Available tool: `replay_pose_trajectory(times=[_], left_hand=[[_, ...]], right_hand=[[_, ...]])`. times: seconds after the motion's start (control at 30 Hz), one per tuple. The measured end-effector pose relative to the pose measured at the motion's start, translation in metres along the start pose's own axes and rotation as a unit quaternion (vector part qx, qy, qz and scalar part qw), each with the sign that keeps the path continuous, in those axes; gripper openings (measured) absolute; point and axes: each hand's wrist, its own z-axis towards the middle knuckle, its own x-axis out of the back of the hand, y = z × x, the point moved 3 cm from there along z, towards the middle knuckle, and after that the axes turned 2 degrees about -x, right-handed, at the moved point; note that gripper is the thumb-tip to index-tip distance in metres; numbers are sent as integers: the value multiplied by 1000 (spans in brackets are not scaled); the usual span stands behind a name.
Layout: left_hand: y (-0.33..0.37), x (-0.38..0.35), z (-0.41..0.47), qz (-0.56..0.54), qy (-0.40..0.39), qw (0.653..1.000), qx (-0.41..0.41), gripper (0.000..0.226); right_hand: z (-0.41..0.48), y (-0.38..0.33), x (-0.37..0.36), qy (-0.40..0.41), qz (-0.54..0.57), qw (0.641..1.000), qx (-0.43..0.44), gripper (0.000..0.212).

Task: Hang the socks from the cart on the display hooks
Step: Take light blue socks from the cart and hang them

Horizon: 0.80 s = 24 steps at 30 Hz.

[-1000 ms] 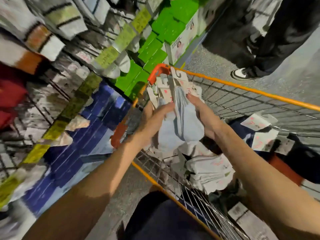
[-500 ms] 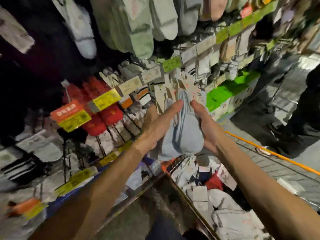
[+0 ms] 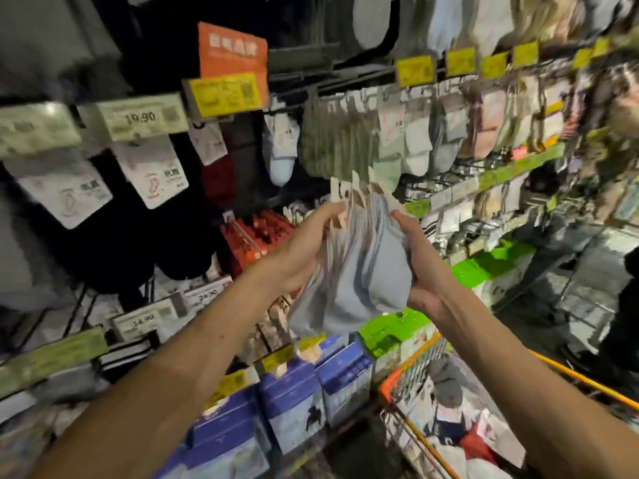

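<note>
A stack of light blue socks (image 3: 363,271) with paper hanger tags on top is held between both hands at chest height, in front of the display. My left hand (image 3: 304,250) grips the stack's left side near the tags. My right hand (image 3: 420,267) cups its right side and bottom. Behind the stack, display hooks (image 3: 366,95) carry rows of hanging pale socks. The orange-rimmed wire cart (image 3: 411,385) stands at the lower right with more socks inside.
Yellow and white price labels (image 3: 141,119) run along the hook rails. Black socks hang at left, red packs in the middle. Blue boxes (image 3: 290,402) and green boxes (image 3: 484,267) fill the lower shelves. A person in dark clothes stands at the far right edge.
Both hands lifted the sock stack out of the cart and up toward the display. The view swung from the cart to the hanging rows.
</note>
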Motion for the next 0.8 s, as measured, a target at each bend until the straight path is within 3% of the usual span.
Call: replay_pose_trajectory(times=[0.07,0.17,0.2,0.3,0.43,0.5,0.6,0.7,0.8], left_hand=[[4,10,-4,-51,-30,998,-4,25],[5,18,-9,-33,-44,998,-44,48],[7,18,-10,-11,-43,997,-65,45],[18,18,-17,57,8,989,-136,22],[22,19,-23,94,63,976,-184,13],[21,19,-23,79,72,978,-180,13],[16,17,-20,64,86,980,-166,44],[10,12,-13,10,89,984,-153,24],[8,6,-10,-61,48,992,-100,22]], right_hand=[[-1,-4,-6,1,0,1000,-7,43],[-5,-8,-15,-3,7,1000,-8,51],[-7,-9,-18,-2,11,1000,-6,52],[-15,-13,-25,5,-2,1000,13,46],[-21,-18,-26,12,-44,999,20,39],[-24,-20,-23,15,-58,998,22,37],[-29,-21,-21,12,-49,998,28,40],[-31,-25,-17,20,-40,998,39,45],[-28,-33,-9,32,-29,998,55,53]])
